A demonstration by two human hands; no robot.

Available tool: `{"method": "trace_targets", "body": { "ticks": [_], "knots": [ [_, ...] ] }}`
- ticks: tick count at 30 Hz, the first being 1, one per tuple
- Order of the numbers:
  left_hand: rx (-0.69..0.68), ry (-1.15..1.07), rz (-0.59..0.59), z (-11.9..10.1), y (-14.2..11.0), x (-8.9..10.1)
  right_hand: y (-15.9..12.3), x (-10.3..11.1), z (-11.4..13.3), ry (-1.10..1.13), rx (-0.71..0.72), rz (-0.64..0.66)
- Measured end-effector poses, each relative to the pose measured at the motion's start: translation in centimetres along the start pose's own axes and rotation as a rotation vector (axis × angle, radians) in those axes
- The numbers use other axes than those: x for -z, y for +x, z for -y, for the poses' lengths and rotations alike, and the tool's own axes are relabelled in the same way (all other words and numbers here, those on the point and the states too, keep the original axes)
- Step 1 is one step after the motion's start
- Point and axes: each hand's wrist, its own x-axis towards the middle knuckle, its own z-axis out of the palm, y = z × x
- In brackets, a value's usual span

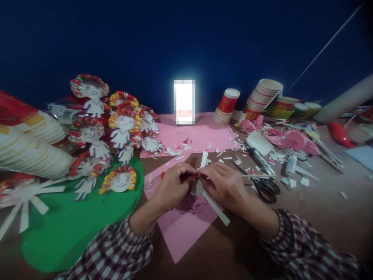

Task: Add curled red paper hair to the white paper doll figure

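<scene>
Both my hands meet over a pink paper sheet and pinch a paper cup cut into strips. My left hand is closed on its left side, and my right hand grips it from the right. A bit of red shows between the fingertips. White strips stick out above and below the right hand, and the cup's round white base is partly hidden. Black scissors lie just right of my right hand. Left of my hands, paper-cup dolls with curled red and yellow rims lie on a green sheet.
Stacked paper cups lean at the left. More cups stand at the back right, near a red cup. A lit phone stands on pink paper. Paper scraps, a marker and crumpled pink paper cover the right side.
</scene>
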Motion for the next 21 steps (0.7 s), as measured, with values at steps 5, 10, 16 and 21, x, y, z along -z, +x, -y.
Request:
{"method": "trace_targets", "body": {
  "ticks": [5,10,16,21],
  "knots": [
    [-0.039,0.017,-0.007,0.08,0.00,-0.08,-0.03,0.10,0.01,0.011,0.013,0.001],
    [-0.009,0.017,-0.001,0.19,-0.13,-0.18,-0.14,-0.04,-0.12,0.003,0.019,0.005],
    [0.011,0.013,-0.014,0.29,-0.10,-0.39,0.01,0.10,0.03,-0.004,0.011,0.015],
    [0.019,-0.040,-0.035,-0.02,-0.14,-0.37,0.11,0.18,0.07,0.005,0.012,0.005]
  ]
}}
